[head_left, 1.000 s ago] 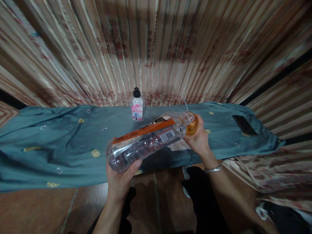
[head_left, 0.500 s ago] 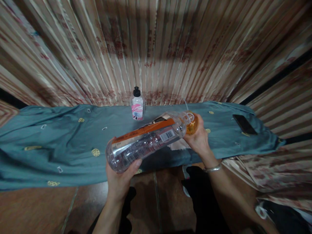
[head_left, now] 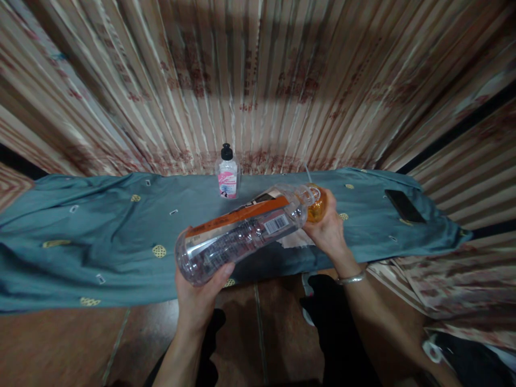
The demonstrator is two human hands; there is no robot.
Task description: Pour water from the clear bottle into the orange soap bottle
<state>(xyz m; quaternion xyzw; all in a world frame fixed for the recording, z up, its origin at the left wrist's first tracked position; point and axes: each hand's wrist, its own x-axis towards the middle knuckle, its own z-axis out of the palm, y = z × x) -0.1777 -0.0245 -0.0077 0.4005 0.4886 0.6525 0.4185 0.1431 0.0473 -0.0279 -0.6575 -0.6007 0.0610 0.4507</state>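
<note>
A large clear plastic bottle (head_left: 245,231) with an orange and cream label and a barcode lies tilted in the air, its neck up and to the right. My left hand (head_left: 199,301) is closed around its base, thumb on the near side. Against the bottle's mouth is an amber, see-through rounded container (head_left: 316,207), with my right hand (head_left: 328,228) wrapped round its far side. Whether liquid passes between the two cannot be made out. A thin pale tube (head_left: 308,171) shows just behind the mouth.
A small clear bottle (head_left: 228,180) with a black cap and pink label stands at the back of the cloth-covered bench (head_left: 108,231). To the right lies a dark phone (head_left: 404,206). Behind hangs a pleated curtain (head_left: 258,86). Some pale paper or cloth (head_left: 295,239) sits beneath the bottle's neck.
</note>
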